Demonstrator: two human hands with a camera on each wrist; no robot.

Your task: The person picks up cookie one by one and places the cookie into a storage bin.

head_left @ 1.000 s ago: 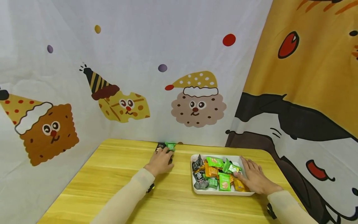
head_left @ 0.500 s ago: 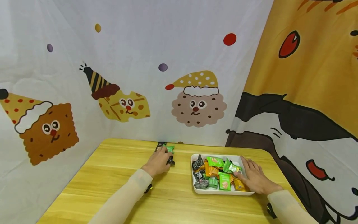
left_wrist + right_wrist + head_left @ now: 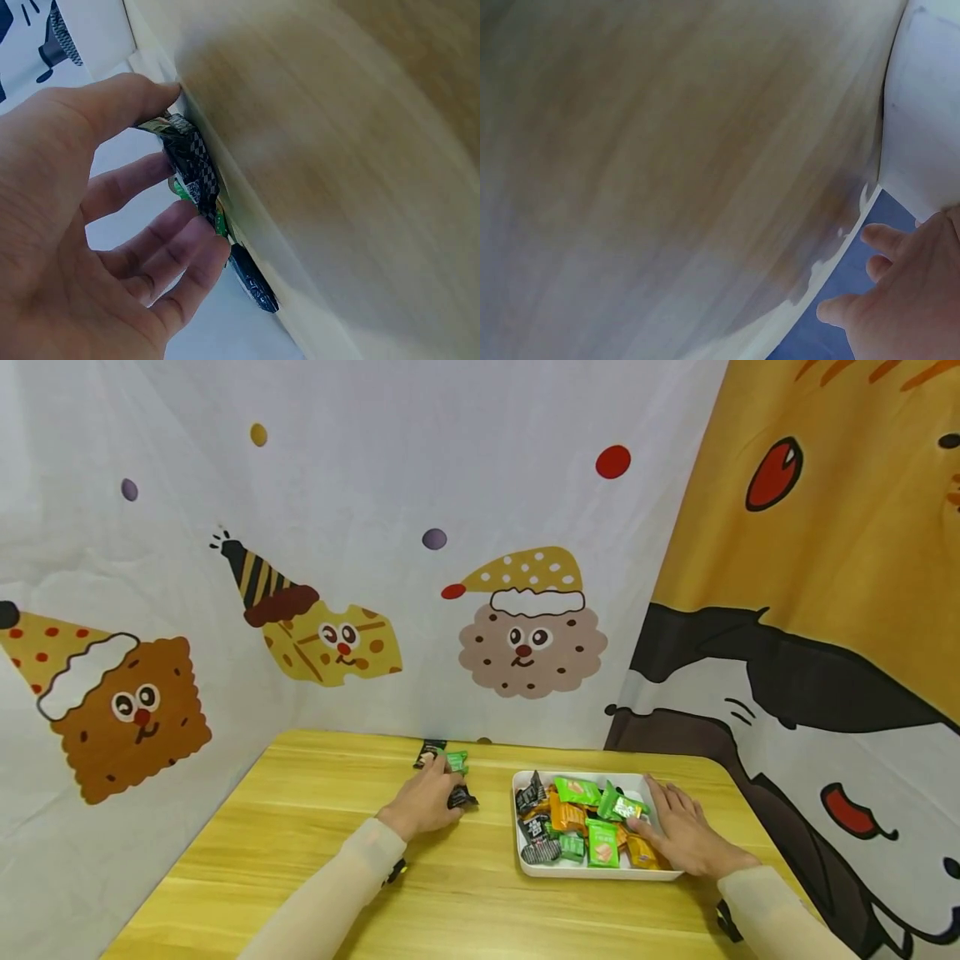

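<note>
My left hand [image 3: 420, 797] is at the far middle of the table, its thumb and fingers curled around a small black snack packet [image 3: 461, 797]. In the left wrist view that packet [image 3: 193, 161], with a checked pattern, lies between the thumb and the fingertips. Just beyond the fingers are a green packet [image 3: 456, 762] and another black packet [image 3: 430, 753]. My right hand [image 3: 690, 835] rests along the right rim of a white tray [image 3: 600, 875], fingers extended, thumb over the packets inside. The right wrist view shows only part of this hand [image 3: 900, 285].
Several green, orange and black snack packets [image 3: 567, 814] fill the tray. Behind the wooden table [image 3: 300, 827] hangs a pale cloth [image 3: 360, 468] printed with cartoon snacks. A yellow and black printed cloth [image 3: 750, 560] borders the right side.
My left hand has shifted slightly left and nearer, and the black packet at its thumb shows further to the right. My right hand and the tray stay in place.
</note>
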